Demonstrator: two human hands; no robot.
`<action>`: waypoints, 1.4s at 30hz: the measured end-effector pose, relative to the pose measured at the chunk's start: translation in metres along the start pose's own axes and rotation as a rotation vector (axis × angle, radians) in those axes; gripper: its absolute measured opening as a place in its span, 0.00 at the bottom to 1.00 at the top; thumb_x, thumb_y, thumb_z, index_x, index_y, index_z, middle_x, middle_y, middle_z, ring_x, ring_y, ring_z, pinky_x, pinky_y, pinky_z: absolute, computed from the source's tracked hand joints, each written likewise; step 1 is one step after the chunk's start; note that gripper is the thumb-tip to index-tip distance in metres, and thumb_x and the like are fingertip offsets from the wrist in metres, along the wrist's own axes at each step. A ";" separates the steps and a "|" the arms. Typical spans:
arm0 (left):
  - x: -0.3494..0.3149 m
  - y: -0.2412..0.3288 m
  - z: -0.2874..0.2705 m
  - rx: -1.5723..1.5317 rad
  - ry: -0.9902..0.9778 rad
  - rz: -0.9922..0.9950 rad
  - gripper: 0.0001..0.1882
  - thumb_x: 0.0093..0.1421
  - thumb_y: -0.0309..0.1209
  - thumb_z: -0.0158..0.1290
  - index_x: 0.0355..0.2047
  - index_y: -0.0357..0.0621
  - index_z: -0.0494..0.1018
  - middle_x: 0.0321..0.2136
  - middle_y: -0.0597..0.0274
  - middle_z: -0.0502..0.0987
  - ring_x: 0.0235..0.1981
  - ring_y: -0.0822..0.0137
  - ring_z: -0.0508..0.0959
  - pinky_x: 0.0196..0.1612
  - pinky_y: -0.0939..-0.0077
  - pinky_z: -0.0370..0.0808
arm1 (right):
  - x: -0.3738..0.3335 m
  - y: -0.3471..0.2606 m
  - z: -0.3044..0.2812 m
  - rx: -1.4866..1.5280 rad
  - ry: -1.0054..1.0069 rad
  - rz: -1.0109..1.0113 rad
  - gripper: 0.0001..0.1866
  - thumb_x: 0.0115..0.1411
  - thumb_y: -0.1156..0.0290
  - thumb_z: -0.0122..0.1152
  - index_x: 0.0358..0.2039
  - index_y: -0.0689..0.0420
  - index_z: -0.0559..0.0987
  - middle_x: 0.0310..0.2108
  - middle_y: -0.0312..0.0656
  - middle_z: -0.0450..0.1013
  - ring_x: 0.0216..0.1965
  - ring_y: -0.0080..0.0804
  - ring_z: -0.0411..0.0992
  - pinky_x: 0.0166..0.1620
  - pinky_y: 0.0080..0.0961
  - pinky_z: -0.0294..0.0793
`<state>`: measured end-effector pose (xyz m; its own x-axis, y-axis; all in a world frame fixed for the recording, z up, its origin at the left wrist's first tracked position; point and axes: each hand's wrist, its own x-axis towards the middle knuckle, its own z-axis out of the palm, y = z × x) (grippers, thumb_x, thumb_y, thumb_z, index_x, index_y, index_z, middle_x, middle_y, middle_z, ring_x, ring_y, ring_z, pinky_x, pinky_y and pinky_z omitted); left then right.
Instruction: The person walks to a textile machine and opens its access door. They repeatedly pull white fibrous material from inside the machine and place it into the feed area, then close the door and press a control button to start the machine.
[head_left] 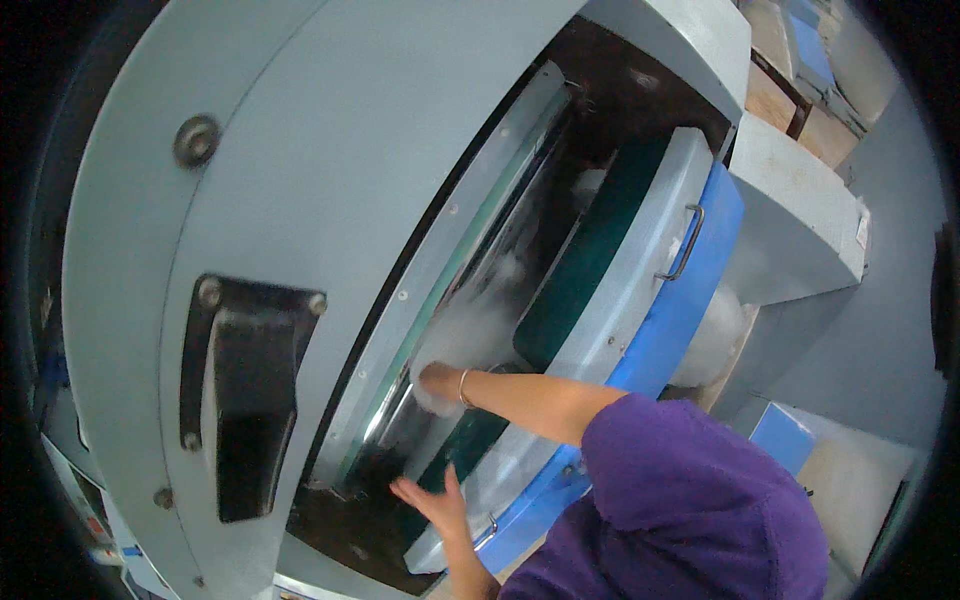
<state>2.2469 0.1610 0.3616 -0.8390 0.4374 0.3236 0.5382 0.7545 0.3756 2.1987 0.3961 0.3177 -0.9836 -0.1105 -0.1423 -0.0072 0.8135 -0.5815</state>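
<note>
My right hand (441, 382), with a bracelet at the wrist, reaches into the long slot of a large pale machine. Its fingers curl into white fluffy fibre (478, 325) and are partly hidden by it. The fluff lies along a shiny metal roller (392, 415). Lower in the picture, at the slot's near end, my left hand (435, 505) holds nothing. Its fingers are stretched and its thumb stands apart, beside the dark green inner face (590, 260) of the slot's front panel.
A blue-edged front panel (655, 335) with a metal handle (686, 243) lies under my right arm. The pale housing (370, 130) carries a black bracket-like fitting (255, 400). More white fluff (715, 340) is heaped beyond the panel, near the grey floor (840, 340).
</note>
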 end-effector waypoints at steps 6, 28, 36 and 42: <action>0.088 -0.012 0.036 -0.230 -0.512 0.013 0.27 0.48 0.21 0.54 0.50 0.30 0.64 0.47 0.33 0.69 0.50 0.43 0.70 0.52 0.63 0.68 | -0.033 0.024 -0.010 0.901 0.222 -0.206 0.16 0.59 0.67 0.49 0.45 0.58 0.74 0.43 0.42 0.72 0.42 0.33 0.68 0.44 0.31 0.69; -0.072 -0.089 -0.015 0.121 0.080 -0.500 0.31 0.49 0.26 0.49 0.55 0.32 0.62 0.48 0.38 0.71 0.50 0.43 0.70 0.54 0.60 0.65 | 0.038 0.258 0.036 2.412 1.643 0.730 0.23 0.55 0.54 0.43 0.41 0.59 0.72 0.39 0.50 0.70 0.41 0.46 0.68 0.46 0.44 0.67; -0.064 -0.072 -0.025 0.142 0.061 -0.303 0.31 0.46 0.24 0.48 0.55 0.32 0.62 0.45 0.34 0.71 0.46 0.39 0.71 0.50 0.56 0.67 | 0.064 0.145 0.047 0.478 0.541 0.775 0.15 0.50 0.65 0.46 0.33 0.62 0.75 0.33 0.53 0.72 0.35 0.47 0.70 0.40 0.41 0.69; -0.035 -0.062 -0.026 -0.021 0.026 -0.227 0.39 0.46 0.33 0.61 0.58 0.32 0.58 0.58 0.33 0.57 0.61 0.42 0.55 0.62 0.60 0.55 | 0.068 -0.062 0.060 0.284 0.281 -0.028 0.10 0.47 0.74 0.49 0.27 0.64 0.77 0.29 0.55 0.73 0.30 0.48 0.72 0.36 0.39 0.71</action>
<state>2.2455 0.0864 0.3492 -0.9367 0.2444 0.2509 0.3374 0.8219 0.4590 2.1432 0.3034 0.2962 -0.9950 0.0620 0.0783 -0.0234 0.6175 -0.7862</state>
